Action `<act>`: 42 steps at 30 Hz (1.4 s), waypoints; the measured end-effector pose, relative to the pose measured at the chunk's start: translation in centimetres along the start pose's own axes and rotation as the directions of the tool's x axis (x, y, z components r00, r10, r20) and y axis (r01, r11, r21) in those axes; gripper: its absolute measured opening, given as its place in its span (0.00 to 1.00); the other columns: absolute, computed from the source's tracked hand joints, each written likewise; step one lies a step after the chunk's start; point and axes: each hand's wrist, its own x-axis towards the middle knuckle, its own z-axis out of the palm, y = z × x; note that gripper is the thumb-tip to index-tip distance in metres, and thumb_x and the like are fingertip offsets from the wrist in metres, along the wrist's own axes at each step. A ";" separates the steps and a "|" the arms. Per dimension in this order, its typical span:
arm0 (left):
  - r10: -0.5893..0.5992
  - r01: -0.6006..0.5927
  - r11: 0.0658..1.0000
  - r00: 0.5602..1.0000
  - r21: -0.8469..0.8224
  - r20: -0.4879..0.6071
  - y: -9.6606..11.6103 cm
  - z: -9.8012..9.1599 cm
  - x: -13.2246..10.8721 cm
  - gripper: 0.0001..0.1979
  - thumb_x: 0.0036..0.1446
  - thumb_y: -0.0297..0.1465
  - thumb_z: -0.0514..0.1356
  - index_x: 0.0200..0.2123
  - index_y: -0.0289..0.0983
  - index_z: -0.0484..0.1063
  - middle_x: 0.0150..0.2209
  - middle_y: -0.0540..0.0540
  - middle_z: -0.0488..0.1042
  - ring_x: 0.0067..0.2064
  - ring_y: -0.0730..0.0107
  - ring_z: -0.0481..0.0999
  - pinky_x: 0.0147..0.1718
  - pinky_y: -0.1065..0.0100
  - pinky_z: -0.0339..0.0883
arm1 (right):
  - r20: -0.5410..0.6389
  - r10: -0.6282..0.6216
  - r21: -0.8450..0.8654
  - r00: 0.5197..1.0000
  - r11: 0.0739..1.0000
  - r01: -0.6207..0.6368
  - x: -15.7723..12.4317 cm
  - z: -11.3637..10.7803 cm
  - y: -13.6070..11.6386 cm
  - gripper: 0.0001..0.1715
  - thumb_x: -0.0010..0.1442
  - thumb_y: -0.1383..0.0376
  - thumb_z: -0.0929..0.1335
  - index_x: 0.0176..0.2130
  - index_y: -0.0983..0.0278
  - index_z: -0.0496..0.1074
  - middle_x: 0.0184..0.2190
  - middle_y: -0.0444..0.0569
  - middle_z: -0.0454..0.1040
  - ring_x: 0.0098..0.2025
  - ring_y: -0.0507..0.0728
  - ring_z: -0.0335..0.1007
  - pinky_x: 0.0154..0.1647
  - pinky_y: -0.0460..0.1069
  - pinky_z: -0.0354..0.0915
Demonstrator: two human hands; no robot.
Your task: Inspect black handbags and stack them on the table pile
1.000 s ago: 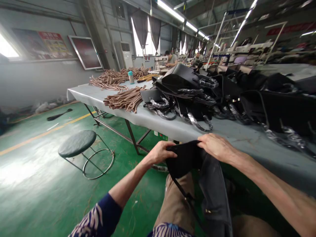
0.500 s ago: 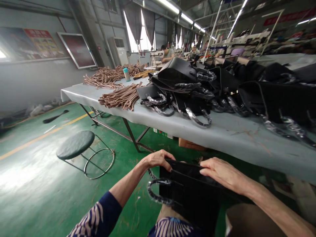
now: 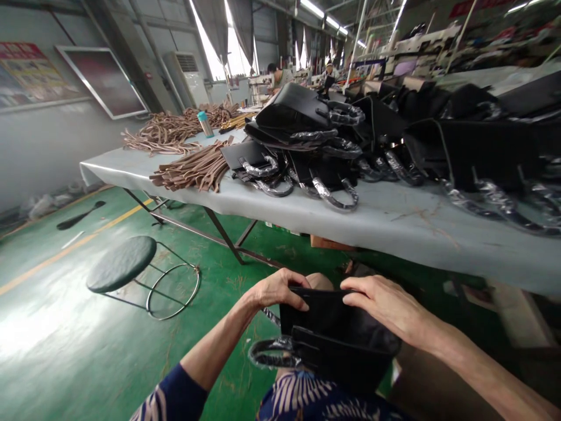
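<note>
A black handbag (image 3: 337,356) rests on my lap, its mouth spread so the dark inside shows. One plastic-wrapped handle (image 3: 267,354) sticks out to the left, and part of a second handle shows behind it. My left hand (image 3: 284,292) pinches the far rim near its left corner, thumb inside and fingers behind. Farther right, my right hand (image 3: 377,301) grips the same rim between thumb and fingers; its fingertips are partly hidden by the edge.
A grey-covered table (image 3: 394,234) stands ahead, bearing a pile of black bags (image 3: 307,117), bundles of brown strips (image 3: 197,166) and a teal-capped bottle (image 3: 204,124). A round stool (image 3: 123,263) stands left on the green floor. Another person (image 3: 280,76) sits far back.
The bag's mouth has opened wider, its near side dropping towards me and showing the interior. Both hands stay on the far rim. The view has shifted to the right and slightly down.
</note>
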 end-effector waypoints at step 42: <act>0.221 -0.198 0.946 0.973 0.256 -0.063 0.1 1.8 -0.3 0.17 0.57 0.36 0.51 0.29 0.30 0.72 0.26 0.51 0.65 0.29 0.76 0.61 0.29 0.76 0.56 | 0.086 -0.051 0.166 0.995 0.985 0.036 1.0 0.9 0.1 0.20 0.59 0.58 0.59 0.22 0.61 0.69 0.21 0.42 0.71 0.29 0.53 0.66 0.30 0.46 0.55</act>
